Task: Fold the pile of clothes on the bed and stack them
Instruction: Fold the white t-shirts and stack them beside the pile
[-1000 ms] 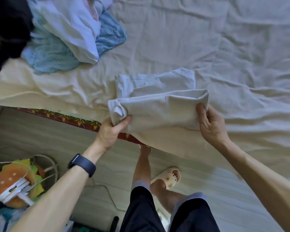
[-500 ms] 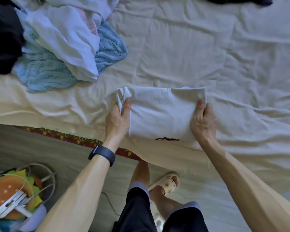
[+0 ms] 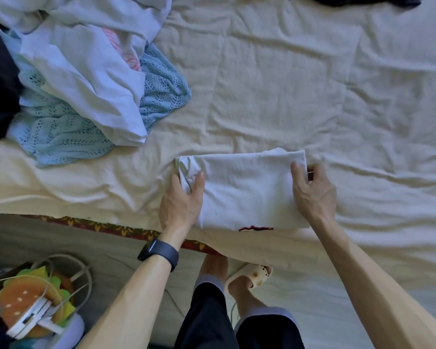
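A white garment [image 3: 244, 190], folded into a flat rectangle, lies at the near edge of the bed [image 3: 275, 84]. A dark red mark shows at its near edge. My left hand [image 3: 180, 200] grips its left side, thumb on top and fingers tucked under the cloth. My right hand [image 3: 312, 190] holds its right side, thumb on top and fingers curled round the edge. The unfolded pile [image 3: 81, 79] sits at the far left: white shirts over a light blue knit, with a black garment beside them.
A black garment [image 3: 358, 0] lies at the bed's far edge. A wire basket [image 3: 43, 298] with a burger-shaped toy stands on the floor at lower left. My legs and a slipper [image 3: 252, 273] are below the bed edge.
The garment's near half was lifted and folded over away from me; it now lies flat as a smaller rectangle. Both hands moved forward with it and stay on its sides.
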